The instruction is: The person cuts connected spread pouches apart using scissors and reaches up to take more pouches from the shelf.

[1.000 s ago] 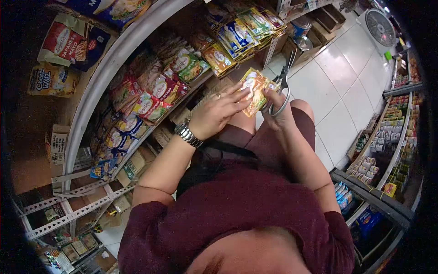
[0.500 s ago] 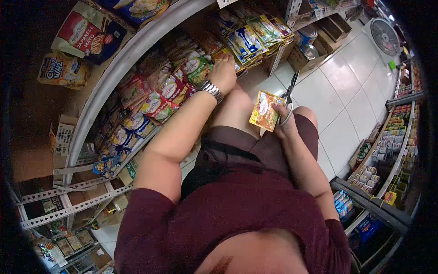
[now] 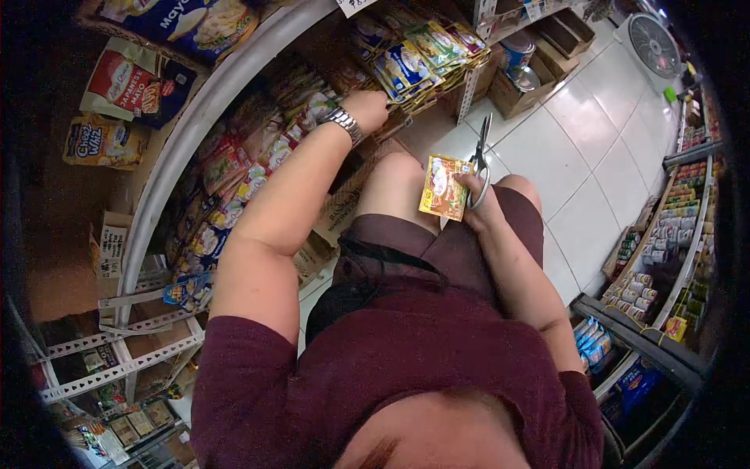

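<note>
Two bare hands are in view, and each is at a different place. The right hand [image 3: 478, 205] holds two things at once: one yellow-orange packet [image 3: 442, 189], its printed front facing up, and one pair of scissors [image 3: 483, 148]. The right fingers are closed in narrow, with the thumb on the packet's right edge and the scissors' handle against the hand; the blades point away from the body, over the tiled floor [image 3: 558, 144]. This one packet is held above the lap, between the two knees in the view.

The left hand [image 3: 369, 112], with one metal watch [image 3: 344, 123] at its wrist, reaches in among the packets on the shelf. Its fingers are hidden, so I cannot tell whether they are wide or narrow, or hold anything. Just beyond it lies a pile of blue packets [image 3: 405, 69], too overlapped to count.

Three larger pouches show at upper left: one marked Mayo [image 3: 168, 23], one Japanese Mayo pouch [image 3: 125, 86] and one Cheez Whiz pouch [image 3: 103, 143]. One fan [image 3: 654, 47] stands far off at upper right.
</note>
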`<state>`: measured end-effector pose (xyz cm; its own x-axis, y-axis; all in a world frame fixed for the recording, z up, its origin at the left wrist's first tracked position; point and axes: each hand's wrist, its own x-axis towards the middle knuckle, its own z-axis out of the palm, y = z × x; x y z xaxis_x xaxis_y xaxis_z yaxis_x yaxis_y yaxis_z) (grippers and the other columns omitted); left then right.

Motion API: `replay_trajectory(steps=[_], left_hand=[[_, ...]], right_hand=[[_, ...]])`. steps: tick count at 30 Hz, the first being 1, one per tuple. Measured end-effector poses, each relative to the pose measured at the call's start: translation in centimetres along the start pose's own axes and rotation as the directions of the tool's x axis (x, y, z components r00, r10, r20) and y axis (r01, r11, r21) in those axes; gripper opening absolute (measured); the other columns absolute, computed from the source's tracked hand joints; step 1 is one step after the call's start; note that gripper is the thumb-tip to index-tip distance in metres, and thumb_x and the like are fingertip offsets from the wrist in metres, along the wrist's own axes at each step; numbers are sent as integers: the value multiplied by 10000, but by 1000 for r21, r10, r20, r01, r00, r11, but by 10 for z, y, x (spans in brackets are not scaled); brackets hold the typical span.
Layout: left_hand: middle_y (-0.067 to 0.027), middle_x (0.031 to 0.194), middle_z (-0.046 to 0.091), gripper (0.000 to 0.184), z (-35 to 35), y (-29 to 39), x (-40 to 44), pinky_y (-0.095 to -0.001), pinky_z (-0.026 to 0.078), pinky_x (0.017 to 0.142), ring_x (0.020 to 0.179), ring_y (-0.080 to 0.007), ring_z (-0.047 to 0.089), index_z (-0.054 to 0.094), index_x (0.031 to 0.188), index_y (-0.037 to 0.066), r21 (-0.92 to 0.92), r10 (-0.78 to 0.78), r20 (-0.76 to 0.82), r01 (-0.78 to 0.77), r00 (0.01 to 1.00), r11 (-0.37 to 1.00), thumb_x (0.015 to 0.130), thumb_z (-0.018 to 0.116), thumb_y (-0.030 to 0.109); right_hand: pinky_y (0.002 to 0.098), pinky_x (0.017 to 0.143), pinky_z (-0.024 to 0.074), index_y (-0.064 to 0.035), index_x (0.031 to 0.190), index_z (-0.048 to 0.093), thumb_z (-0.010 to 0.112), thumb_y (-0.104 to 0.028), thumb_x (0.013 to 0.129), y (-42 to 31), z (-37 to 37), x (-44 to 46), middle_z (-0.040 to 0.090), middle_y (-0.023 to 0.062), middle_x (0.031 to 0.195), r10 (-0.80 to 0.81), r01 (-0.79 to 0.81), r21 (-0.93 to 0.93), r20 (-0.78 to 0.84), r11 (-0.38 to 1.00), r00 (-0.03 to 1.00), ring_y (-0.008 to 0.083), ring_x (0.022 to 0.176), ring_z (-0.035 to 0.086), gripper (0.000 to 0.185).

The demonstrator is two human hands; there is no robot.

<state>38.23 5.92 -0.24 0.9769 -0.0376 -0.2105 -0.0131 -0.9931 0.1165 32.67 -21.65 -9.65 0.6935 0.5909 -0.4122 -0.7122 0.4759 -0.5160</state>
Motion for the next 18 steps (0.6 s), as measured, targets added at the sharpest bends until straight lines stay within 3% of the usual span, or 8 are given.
replay_trajectory(steps=[2,5,9,12,14,18], left_hand=[[-259,905,621,231,-8,2,-3,-478,469,783,862,-407,603,591,908,-21,-16,-31,-10,31,999,999,771,460,112],[-268,952,609,241,-18,-3,-6,-478,463,798,908,-410,592,579,972,-3,-16,-48,-46,48,998,999,795,431,66],[-259,995,603,258,-24,-2,-10,-475,457,815,949,-400,582,565,1013,7,-25,-20,-52,19,998,1000,806,419,60],[-245,1035,598,296,-29,0,-11,-466,455,832,973,-390,576,559,1069,17,-48,-91,-113,86,989,995,812,419,60],[-237,1062,594,342,-35,1,-16,-456,455,845,976,-389,574,552,1131,30,-140,-172,-261,139,950,980,817,419,62],[-236,1059,599,364,-38,1,-27,-443,459,852,984,-379,576,537,1182,42,-231,-197,-412,107,890,967,835,435,83]], right_hand=[[417,847,531,62,1200,450,535,-106,838,-1,-3,-1,604,170,1083,6,-4,-70,38,998,999,271,950,637,408],[382,787,549,58,1087,495,550,-51,817,-3,2,-3,619,165,982,19,-19,28,3,999,1000,251,865,648,296],[385,787,551,66,1102,484,545,-44,819,0,-3,2,615,174,991,17,-17,60,5,998,1000,265,872,648,309],[388,792,551,69,1111,477,538,-44,824,0,-4,3,611,182,1003,14,-13,22,-21,1000,1000,271,880,646,315],[436,873,515,56,1209,448,536,-103,831,1,-8,3,599,176,1093,35,-34,-45,17,998,999,286,976,625,420],[434,874,516,63,1207,445,533,-98,832,-1,-3,3,599,178,1091,24,-22,-31,42,999,999,288,977,625,418]])
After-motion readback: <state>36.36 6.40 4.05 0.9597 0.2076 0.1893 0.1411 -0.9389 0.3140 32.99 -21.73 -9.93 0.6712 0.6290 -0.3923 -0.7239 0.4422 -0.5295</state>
